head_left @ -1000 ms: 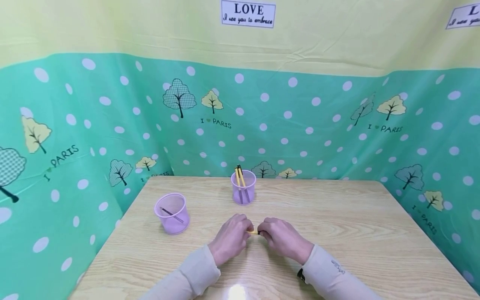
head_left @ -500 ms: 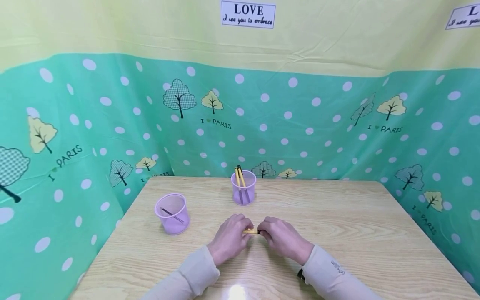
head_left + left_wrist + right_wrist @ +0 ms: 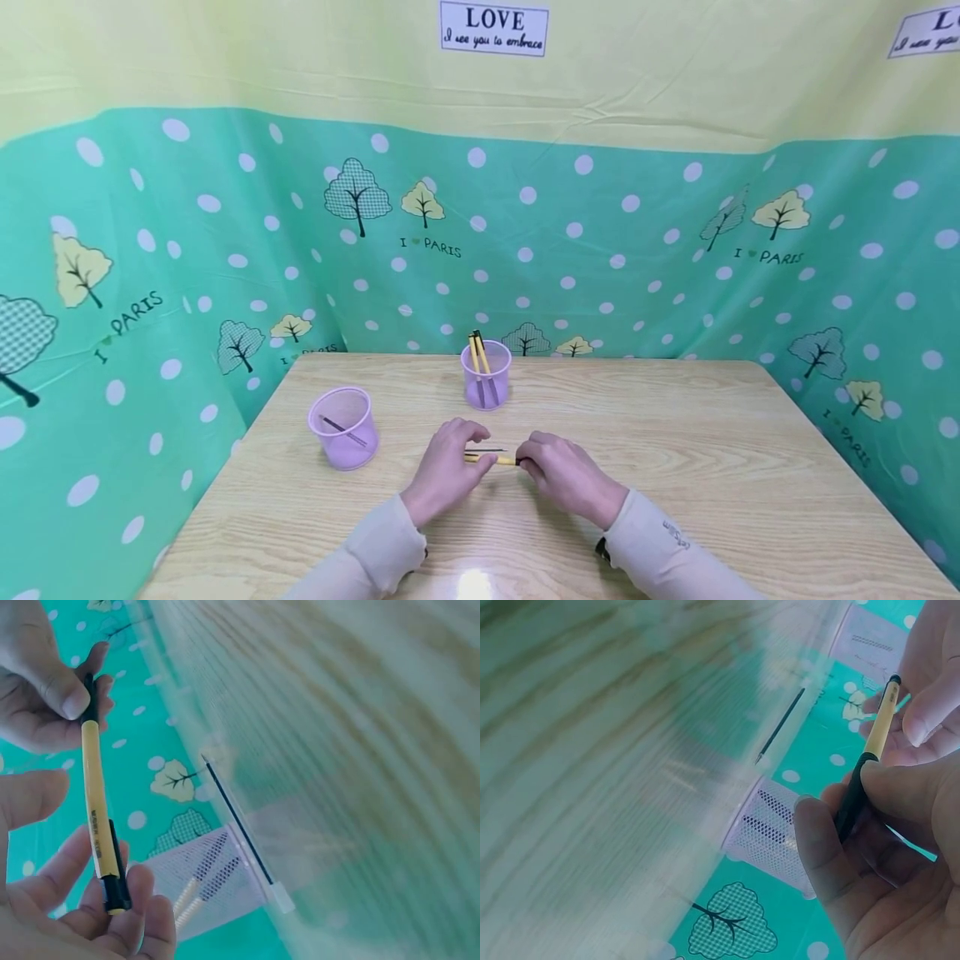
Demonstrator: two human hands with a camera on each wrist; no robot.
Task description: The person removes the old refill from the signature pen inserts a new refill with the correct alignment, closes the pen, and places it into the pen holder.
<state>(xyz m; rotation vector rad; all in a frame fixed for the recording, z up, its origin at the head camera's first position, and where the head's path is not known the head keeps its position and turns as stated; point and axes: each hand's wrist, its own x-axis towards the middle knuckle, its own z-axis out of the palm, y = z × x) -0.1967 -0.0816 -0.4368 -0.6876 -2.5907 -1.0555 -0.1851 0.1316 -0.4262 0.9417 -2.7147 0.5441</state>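
My right hand (image 3: 566, 475) pinches the black grip end of a yellow ballpoint pen (image 3: 507, 461) just above the table. Around the pen's clip end, my left hand (image 3: 448, 465) has its fingers spread and its thumb apart. In the left wrist view the black clip end of the pen (image 3: 94, 787) lies against or just in front of the left fingers (image 3: 139, 889); contact is hard to tell. A thin dark pen refill (image 3: 491, 451) lies on the table beyond the pen. The right wrist view shows this refill (image 3: 780, 726) apart from both hands.
Behind the hands stands a purple mesh pen cup (image 3: 486, 398) holding two yellow pens (image 3: 480, 354). A second purple mesh cup (image 3: 347, 452), at the left, has a slim dark stick (image 3: 341, 428) leaning inside. The wooden table (image 3: 675, 433) meets a green curtain (image 3: 585, 283) at its back.
My left fingers have spread and drawn left off the pen, so more of its yellow barrel shows. The refill on the table has come into sight. My right hand has kept its hold.
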